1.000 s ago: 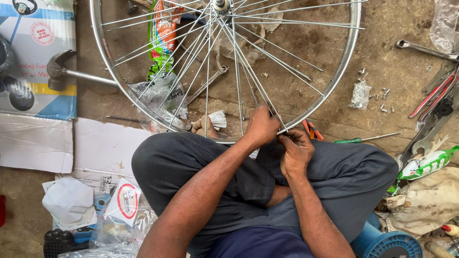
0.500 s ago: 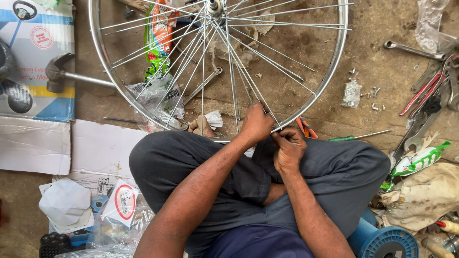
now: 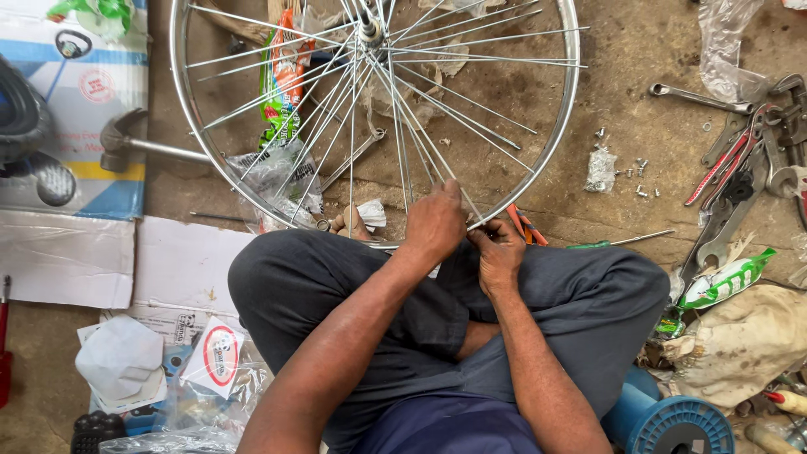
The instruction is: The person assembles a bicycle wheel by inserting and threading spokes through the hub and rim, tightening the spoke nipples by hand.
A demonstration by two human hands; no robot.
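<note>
A bicycle wheel rim point(image 3: 561, 133) with thin steel spokes point(image 3: 395, 109) lies flat on the dirt floor in front of my crossed legs. My left hand point(image 3: 434, 223) grips the near edge of the rim, fingers curled over it where the spokes meet. My right hand point(image 3: 499, 252) pinches a spoke end close to the rim, right beside the left hand. The hub point(image 3: 368, 27) sits at the top of the view. Whatever small part lies between the fingers is hidden.
A hammer point(image 3: 134, 145) lies to the left on cardboard point(image 3: 181, 265). Wrenches and pliers point(image 3: 740, 176) are piled at the right, with loose nuts point(image 3: 630, 168) nearby. A screwdriver point(image 3: 618, 242) rests near my right knee. A blue spool point(image 3: 668, 420) stands at lower right. Plastic wrappers point(image 3: 282, 76) lie under the wheel.
The view shifted slightly, so the wheel and tools sit a little further left in the frame. Both hands stay at the same spot on the rim, fingers working slightly.
</note>
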